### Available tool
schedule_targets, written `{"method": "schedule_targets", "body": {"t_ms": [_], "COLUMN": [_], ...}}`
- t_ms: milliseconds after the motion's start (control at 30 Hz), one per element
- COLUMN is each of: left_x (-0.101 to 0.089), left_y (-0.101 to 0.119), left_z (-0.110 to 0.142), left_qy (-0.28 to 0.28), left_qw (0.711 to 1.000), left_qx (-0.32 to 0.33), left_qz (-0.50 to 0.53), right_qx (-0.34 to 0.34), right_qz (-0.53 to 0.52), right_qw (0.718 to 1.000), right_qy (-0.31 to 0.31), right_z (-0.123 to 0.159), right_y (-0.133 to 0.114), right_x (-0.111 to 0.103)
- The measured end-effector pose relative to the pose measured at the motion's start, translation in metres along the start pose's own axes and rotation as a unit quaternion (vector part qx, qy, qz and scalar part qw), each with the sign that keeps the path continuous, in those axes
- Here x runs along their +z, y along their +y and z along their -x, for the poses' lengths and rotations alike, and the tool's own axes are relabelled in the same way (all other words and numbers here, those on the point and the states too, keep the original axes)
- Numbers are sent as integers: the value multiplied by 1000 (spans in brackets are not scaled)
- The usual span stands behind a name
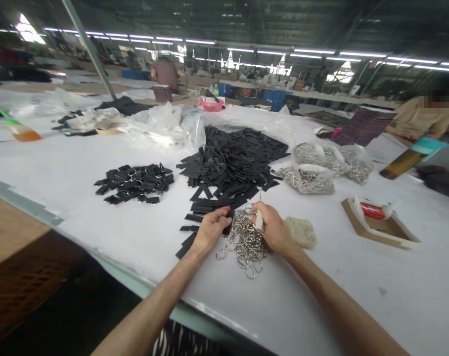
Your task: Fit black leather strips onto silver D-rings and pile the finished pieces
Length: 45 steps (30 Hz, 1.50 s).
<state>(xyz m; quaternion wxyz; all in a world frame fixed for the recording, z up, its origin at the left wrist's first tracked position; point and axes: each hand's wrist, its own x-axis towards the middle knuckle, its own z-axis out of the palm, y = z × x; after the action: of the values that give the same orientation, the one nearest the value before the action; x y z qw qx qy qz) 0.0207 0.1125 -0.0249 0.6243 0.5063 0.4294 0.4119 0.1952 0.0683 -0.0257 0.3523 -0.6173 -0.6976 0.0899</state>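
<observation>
Left grip (209,228) pinches a black strip (228,221) and right grip (273,229) holds a white-handled tool (259,220), near shiny D-rings (244,236) on the white desk (135,232).

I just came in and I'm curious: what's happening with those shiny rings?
At a white table, a person's left hand holds a black strip, and the right hand a small white-handled tool. Metal rings are piled between them. Beyond lies a heap of black strips; off to its left, a smaller pile of black pieces with rings.
</observation>
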Motion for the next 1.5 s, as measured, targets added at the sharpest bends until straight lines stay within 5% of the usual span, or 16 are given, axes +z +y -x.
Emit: {"method": "schedule_targets", "body": {"t_ms": [167,433,900,1033,1167,1333,1500], "left_x": [9,18,8,0,-5,-1,3], "left_y": [-2,-8,-7,0,8,10,7], "left_z": [4,12,53,64,77,90,92], "left_qy": [-25,-34,40,64,78,69,65], "left_qw": [1000,997,985,991,989,984,982], "left_qx": [15,-3,-37,-13,-67,-120,-133], "left_qz": [-9,67,166,114,108,111,115], "right_qx": [12,13,13,-28,-101,-247,-291], "right_qz": [-18,-69,-165,-98,-19,141,216], "right_qw": [999,994,985,994,990,956,931], "right_qy": [-29,-79,-46,-41,-92,-76,-48], "right_z": [-16,3,45,63,83,98,103], "right_y": [7,-8,-20,-24,-32,-33,-31], "right_x": [12,6,-15,-20,-22,-16,4]}}
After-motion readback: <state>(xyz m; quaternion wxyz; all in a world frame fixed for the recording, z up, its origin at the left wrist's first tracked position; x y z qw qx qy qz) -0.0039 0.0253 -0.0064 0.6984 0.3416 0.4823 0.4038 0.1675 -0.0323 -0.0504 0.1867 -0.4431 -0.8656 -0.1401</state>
